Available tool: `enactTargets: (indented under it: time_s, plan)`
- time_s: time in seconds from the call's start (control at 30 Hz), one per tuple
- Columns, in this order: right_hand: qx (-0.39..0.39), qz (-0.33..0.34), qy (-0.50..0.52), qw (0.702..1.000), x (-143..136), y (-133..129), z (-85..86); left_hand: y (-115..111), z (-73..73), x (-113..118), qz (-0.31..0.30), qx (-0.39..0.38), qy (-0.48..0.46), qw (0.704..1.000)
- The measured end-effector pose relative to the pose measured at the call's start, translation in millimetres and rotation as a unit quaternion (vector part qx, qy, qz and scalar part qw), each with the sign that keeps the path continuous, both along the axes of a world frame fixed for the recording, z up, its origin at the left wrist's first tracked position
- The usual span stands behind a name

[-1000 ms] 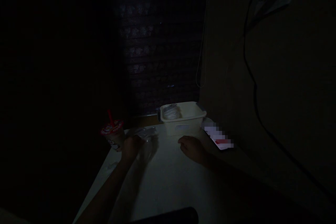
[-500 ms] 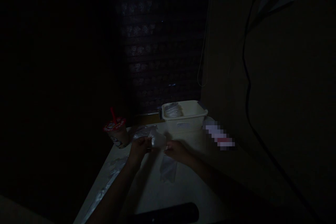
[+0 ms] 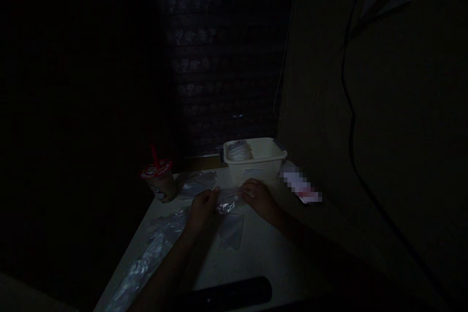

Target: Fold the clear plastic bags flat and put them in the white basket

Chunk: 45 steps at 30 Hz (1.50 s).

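Between my hands a clear plastic bag (image 3: 228, 201) is stretched out just above the white table (image 3: 252, 248). My left hand (image 3: 203, 205) pinches its left side with thumb and fingers. My right hand (image 3: 258, 199) grips the right side, fingers bent together. Below them a flat plastic bag (image 3: 231, 231) lies on the table. More clear plastic (image 3: 197, 183) rests beyond my left hand, and a long crumpled plastic sheet (image 3: 146, 253) runs along the left edge under my forearm. The scene is very dark, so fine details are lost.
A white bin (image 3: 256, 165) at the back holds a stack of plastic bags (image 3: 239, 150). A lidded drink cup (image 3: 160, 180) with a red straw stands at left. A pixelated item (image 3: 300, 185) lies right of the bin. A black object (image 3: 234, 292) sits at the near edge; a cable (image 3: 353, 126) hangs at right.
The bag between my hands has gone from bunched up to drawn flatter and wider. My hands have moved slightly apart. The view has shifted a little.
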State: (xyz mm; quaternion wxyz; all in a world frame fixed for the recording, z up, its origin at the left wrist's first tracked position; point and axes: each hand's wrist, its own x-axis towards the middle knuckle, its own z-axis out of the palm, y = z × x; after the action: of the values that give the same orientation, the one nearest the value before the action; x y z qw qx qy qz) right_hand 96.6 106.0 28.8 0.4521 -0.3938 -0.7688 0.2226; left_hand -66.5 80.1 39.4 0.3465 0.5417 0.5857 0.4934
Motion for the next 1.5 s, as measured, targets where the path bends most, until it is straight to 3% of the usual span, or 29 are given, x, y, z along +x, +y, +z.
enactTargets:
  time_s: [0.27, 0.43, 0.53, 0.67, 0.77, 0.87, 0.93, 1.03, 1.1, 1.17, 1.27, 1.33, 1.5]
  plan:
    - [-0.109, -0.048, 0.014, 0.993, 31, -4, 30.7, -13, 2.7, -1, -0.068, -0.057, -0.035, 0.995]
    - [-0.155, 0.007, 0.103, 0.982, 43, -2, 29.2, -19, 5.1, 8, -0.079, -0.144, -0.169, 0.972]
    - [-0.185, 0.048, 0.17, 0.967, 45, 2, 20.3, -22, 5.7, 18, -0.109, -0.073, -0.235, 0.963]
    - [-0.215, 0.042, 0.2, 0.955, 51, 8, 11.7, -21, 5.1, 24, -0.11, -0.018, -0.13, 0.985]
    - [-0.177, -0.032, 0.192, 0.965, 59, 7, 9.0, -18, 4.4, 25, -0.066, -0.005, -0.089, 0.994]
    - [-0.058, -0.141, 0.142, 0.978, 60, -4, 7.2, -16, 3.5, 27, -0.055, 0.002, -0.104, 0.993]
    - [-0.038, -0.145, 0.074, 0.986, 52, -13, 4.4, -17, 2.6, 31, -0.065, -0.003, -0.118, 0.991]
    - [-0.133, -0.083, 0.011, 0.988, 34, -23, -3.0, -19, -0.4, 38, -0.094, -0.023, -0.135, 0.986]
    - [-0.217, -0.073, 0.044, 0.972, 23, -25, -7.7, -20, -4.3, 41, -0.114, -0.042, -0.161, 0.98]
    - [-0.308, -0.066, 0.118, 0.942, 18, -24, -10.8, -19, -9.3, 40, -0.133, -0.064, -0.229, 0.962]
    - [-0.402, -0.001, 0.214, 0.89, 18, -20, -13.7, -17, -16.6, 34, -0.179, -0.096, -0.344, 0.917]
    - [-0.402, 0.023, 0.221, 0.888, 21, -16, -15.7, -16, -20.4, 30, -0.182, -0.113, -0.376, 0.902]
    - [-0.35, -0.042, 0.15, 0.924, 41, -5, -17.8, -12, -28.4, 21, -0.07, -0.125, -0.386, 0.911]
